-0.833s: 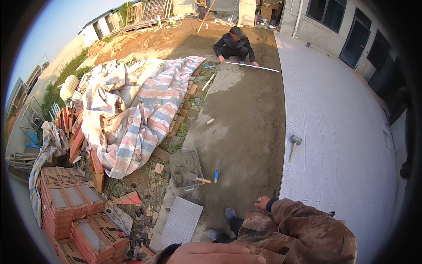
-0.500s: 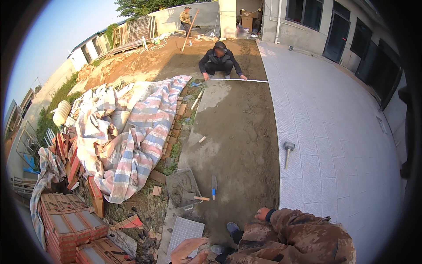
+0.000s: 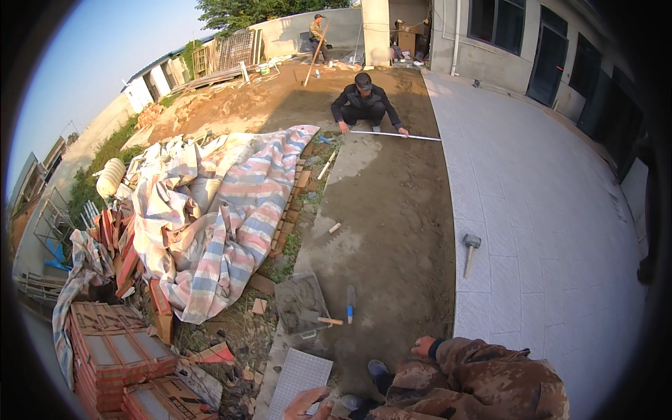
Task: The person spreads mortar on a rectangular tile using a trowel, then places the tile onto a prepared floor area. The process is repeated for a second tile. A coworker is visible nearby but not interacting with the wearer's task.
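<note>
My left hand (image 3: 308,404) is at the bottom edge, fingers apart and nothing seen in it, over a light grey textured tile (image 3: 302,381) on the ground. My right hand (image 3: 423,346), at the end of a brown camouflage sleeve (image 3: 483,364), hangs over my knee, fingers loosely bent and nothing seen in them. Ahead of me lie a trowel (image 3: 351,302) with a blue handle and a mortar tub (image 3: 294,297). Another trowel's wooden handle (image 3: 330,321) sticks out over the tub's rim. A mallet (image 3: 470,253) lies on the paving to the right.
Grey-brown mortar bed (image 3: 392,231) runs away from me beside laid pale paving (image 3: 532,266). Across its far end a squatting person (image 3: 364,105) holds a white straight strip (image 3: 395,135). At left are a striped tarp (image 3: 238,210) and stacked tile boxes (image 3: 115,350). Another person (image 3: 317,38) stands far back.
The view has shifted, so the scene sits slightly further right and lower. My left hand shows less at the bottom edge. The squatting person's head has lifted a little.
</note>
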`<state>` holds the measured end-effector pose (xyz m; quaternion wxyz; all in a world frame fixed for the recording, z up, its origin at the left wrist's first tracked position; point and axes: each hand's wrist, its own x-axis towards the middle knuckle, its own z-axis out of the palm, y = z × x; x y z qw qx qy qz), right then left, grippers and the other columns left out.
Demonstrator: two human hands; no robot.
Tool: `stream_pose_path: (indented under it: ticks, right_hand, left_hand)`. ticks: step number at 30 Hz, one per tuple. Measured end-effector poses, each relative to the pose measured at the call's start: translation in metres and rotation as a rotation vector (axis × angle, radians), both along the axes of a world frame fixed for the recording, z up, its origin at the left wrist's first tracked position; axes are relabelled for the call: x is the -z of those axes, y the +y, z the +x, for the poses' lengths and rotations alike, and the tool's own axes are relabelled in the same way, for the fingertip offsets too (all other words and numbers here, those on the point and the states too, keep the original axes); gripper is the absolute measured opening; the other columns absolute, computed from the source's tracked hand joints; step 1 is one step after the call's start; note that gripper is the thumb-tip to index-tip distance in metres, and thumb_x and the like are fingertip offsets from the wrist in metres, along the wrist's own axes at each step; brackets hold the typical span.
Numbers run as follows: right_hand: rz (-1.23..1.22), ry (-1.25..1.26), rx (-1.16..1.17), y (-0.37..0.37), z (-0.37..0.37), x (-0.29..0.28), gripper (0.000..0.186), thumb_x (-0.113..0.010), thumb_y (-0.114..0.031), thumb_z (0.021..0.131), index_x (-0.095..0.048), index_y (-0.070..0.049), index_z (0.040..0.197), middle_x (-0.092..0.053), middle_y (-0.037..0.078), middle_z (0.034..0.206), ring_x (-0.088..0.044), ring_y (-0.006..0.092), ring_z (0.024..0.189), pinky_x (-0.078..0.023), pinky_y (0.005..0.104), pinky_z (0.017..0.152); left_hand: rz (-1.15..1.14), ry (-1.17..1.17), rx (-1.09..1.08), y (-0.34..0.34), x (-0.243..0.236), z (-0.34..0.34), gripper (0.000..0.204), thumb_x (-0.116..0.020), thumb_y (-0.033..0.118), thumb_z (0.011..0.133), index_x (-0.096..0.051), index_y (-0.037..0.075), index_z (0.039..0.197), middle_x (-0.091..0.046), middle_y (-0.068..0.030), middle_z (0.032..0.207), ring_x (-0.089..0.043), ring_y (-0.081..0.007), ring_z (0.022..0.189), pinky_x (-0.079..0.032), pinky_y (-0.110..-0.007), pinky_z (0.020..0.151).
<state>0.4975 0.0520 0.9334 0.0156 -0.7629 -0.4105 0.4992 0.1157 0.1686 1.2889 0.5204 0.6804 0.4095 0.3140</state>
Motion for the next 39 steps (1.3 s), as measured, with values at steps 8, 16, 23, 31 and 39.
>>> stream_pose_path:
  ticks: [8, 16, 23, 31, 39]
  right_hand:
    - [0.03, -0.041, 0.097, 0.0, -0.004, -0.026, 0.05, -0.063, -0.045, 0.085, -0.069, 0.002, 0.1, -0.068, 0.024, 0.092, -0.064, 0.0399, 0.084, -0.048, 0.0516, 0.075]
    - [-0.079, 0.043, 0.079, 0.006, 0.0, -0.037, 0.053, -0.061, -0.047, 0.089, -0.067, 0.0, 0.112, -0.067, 0.024, 0.107, -0.063, 0.0408, 0.096, -0.048, 0.0524, 0.082]
    - [-0.148, 0.035, 0.023, 0.003, 0.007, -0.003, 0.07, -0.06, -0.048, 0.09, -0.053, 0.002, 0.138, -0.057, 0.024, 0.135, -0.055, 0.0401, 0.123, -0.045, 0.049, 0.102]
    - [-0.184, 0.061, -0.004, 0.007, 0.009, 0.02, 0.071, -0.06, -0.048, 0.089, -0.051, 0.001, 0.14, -0.05, 0.024, 0.142, -0.049, 0.0406, 0.13, -0.041, 0.0485, 0.107]
    - [-0.095, 0.021, 0.002, 0.009, 0.006, 0.01, 0.071, -0.061, -0.05, 0.086, -0.056, 0.002, 0.135, -0.055, 0.026, 0.135, -0.053, 0.0414, 0.125, -0.043, 0.0485, 0.104]
  left_hand:
    - [0.023, 0.055, 0.014, 0.001, 0.005, 0.002, 0.028, -0.071, 0.001, 0.085, -0.069, -0.002, 0.112, -0.07, -0.0165, 0.109, -0.068, -0.024, 0.099, -0.055, -0.034, 0.085]
    - [0.085, 0.144, 0.076, 0.003, 0.014, 0.005, 0.027, -0.071, 0.004, 0.086, -0.069, -0.002, 0.112, -0.069, -0.0183, 0.111, -0.067, -0.0275, 0.102, -0.054, -0.035, 0.087]
    - [0.093, 0.149, 0.09, 0.004, 0.018, 0.006, 0.028, -0.07, 0.005, 0.087, -0.068, -0.002, 0.114, -0.069, -0.0183, 0.113, -0.066, -0.0283, 0.103, -0.053, -0.036, 0.089]
    - [0.074, 0.136, 0.105, 0.005, 0.022, 0.005, 0.028, -0.068, 0.007, 0.088, -0.067, -0.003, 0.115, -0.068, -0.0189, 0.114, -0.066, -0.0286, 0.105, -0.053, -0.037, 0.089]
    - [0.036, 0.151, 0.104, 0.007, 0.02, 0.008, 0.03, -0.068, 0.008, 0.088, -0.067, -0.003, 0.116, -0.068, -0.0193, 0.115, -0.066, -0.0291, 0.105, -0.053, -0.037, 0.089]
